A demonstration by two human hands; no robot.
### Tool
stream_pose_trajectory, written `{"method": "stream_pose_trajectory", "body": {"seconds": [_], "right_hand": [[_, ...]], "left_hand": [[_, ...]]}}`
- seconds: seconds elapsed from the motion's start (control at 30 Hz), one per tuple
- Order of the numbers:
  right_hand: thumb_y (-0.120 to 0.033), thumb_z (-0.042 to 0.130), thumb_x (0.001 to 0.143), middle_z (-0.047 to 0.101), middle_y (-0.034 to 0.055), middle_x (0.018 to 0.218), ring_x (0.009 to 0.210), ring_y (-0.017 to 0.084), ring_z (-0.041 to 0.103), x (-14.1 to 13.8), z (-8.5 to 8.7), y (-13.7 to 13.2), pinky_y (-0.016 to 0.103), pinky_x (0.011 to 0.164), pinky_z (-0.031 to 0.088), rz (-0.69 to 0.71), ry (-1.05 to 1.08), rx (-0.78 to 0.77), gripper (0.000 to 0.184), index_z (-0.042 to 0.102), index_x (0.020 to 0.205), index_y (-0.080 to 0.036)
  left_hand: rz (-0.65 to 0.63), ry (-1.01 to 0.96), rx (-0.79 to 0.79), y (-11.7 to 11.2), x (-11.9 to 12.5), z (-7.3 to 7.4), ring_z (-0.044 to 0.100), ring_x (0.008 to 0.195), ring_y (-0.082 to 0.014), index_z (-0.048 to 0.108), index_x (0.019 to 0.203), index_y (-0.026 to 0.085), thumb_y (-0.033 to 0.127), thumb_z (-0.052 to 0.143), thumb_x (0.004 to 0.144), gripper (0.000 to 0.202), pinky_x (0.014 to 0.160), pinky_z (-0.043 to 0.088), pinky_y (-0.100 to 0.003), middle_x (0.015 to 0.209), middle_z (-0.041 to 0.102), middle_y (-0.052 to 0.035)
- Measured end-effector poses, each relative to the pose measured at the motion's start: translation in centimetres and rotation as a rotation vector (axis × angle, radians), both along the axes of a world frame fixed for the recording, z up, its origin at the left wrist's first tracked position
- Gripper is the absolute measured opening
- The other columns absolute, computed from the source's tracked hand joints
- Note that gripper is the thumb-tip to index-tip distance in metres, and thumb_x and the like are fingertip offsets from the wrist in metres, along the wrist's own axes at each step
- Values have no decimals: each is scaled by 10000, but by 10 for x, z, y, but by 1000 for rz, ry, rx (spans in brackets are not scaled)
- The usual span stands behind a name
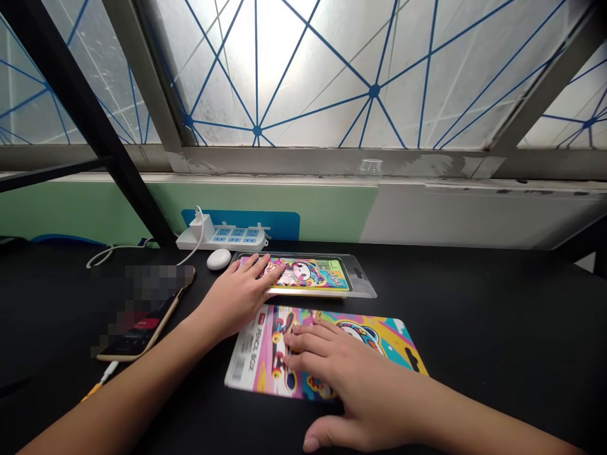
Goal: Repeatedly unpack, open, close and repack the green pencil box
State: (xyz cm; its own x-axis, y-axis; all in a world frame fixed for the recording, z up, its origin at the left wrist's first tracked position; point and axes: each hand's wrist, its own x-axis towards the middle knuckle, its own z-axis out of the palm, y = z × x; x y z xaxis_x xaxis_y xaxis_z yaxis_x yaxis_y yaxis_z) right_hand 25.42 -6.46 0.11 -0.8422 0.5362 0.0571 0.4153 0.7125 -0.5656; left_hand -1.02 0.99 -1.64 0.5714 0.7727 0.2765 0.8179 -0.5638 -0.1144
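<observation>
left hand [237, 298]: bare, slim tapering fingers [274, 276], smooth rounded back | left forearm [142, 385]: bare up to the edge of view, slimmer toward the hand | right hand [353, 376]: bare, slender fingers, rounded thumb [327, 431] tip, broad-looking back | right forearm [465, 411]: bare, smooth, widening away from the hand

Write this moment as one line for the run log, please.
left hand: on colourful box in clear packaging | right hand: on PENCIL BOX card | phone: at left | power strip: by wall
</observation>
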Motion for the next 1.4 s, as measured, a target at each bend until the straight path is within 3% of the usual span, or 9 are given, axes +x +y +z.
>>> {"method": "stream_pose_trajectory", "body": {"seconds": [0.13,0.37,0.53,0.77,0.87,0.97,1.13,1.27,1.4], "right_hand": [[-474,685,927,690,57,1108,1004,237,620,-6,-2,1,395,920,501,-82,14,53,303,698,1137,-256],[-498,580,973,644,140,1056,978,331,595,-11,-20,13,520,854,494,-458,-155,348,381,631,1143,-160],[-437,593,955,616,103,946,869,288,575,-13,-21,11,436,743,490,-478,-140,383,235,561,898,-212],[-441,522,981,623,14,699,597,192,559,-6,-8,10,316,585,372,-492,-31,395,228,516,887,-233],[-560,482,983,611,1,639,561,184,547,20,12,24,308,552,327,-558,-97,340,356,526,817,-248],[-677,460,957,616,-3,634,570,180,533,65,28,55,300,527,316,-701,-196,144,490,534,720,-254],[-756,464,901,619,5,650,601,185,532,135,23,106,307,544,350,-798,-258,-105,579,591,683,-235],[-733,492,894,711,38,806,741,227,619,142,10,114,324,635,426,-798,-254,-121,540,683,817,-233],[-705,466,915,734,42,895,809,236,641,125,6,110,324,681,446,-803,-221,-96,507,677,880,-245]], "left_hand": [[-3,-21,-10,1,-3,-2,446,1457,-389,436,1557,339,327,483,1050,510,1095,439,-568,1592,480,-122],[-18,-25,-48,-1,-2,2,421,1466,-419,458,1553,286,457,493,1045,537,1094,430,-598,1599,457,-163],[-9,-75,-61,-5,5,3,402,1477,-422,465,1547,247,581,494,1016,628,1113,394,-627,1605,437,-190],[10,-59,-92,-4,7,3,399,1478,-423,492,1520,237,631,455,1012,644,1094,402,-628,1601,441,-195],[-20,-108,-119,-1,3,6,424,1466,-395,558,1451,243,599,419,1038,562,1098,404,-618,1580,475,-186],[-44,-192,-162,2,1,9,481,1422,-355,659,1296,237,516,395,1070,446,1105,414,-577,1502,573,-143],[-8,-260,-181,1,6,9,539,1353,-321,704,1140,213,468,416,1071,392,1087,445,-512,1432,626,-120],[14,-178,-111,-3,11,6,489,1376,-374,557,1447,207,547,438,1043,541,1112,389,-607,1505,545,-164],[-13,-139,-129,-2,8,9,473,1366,-391,534,1497,256,602,454,1017,596,1099,393,-615,1516,521,-162]]}}
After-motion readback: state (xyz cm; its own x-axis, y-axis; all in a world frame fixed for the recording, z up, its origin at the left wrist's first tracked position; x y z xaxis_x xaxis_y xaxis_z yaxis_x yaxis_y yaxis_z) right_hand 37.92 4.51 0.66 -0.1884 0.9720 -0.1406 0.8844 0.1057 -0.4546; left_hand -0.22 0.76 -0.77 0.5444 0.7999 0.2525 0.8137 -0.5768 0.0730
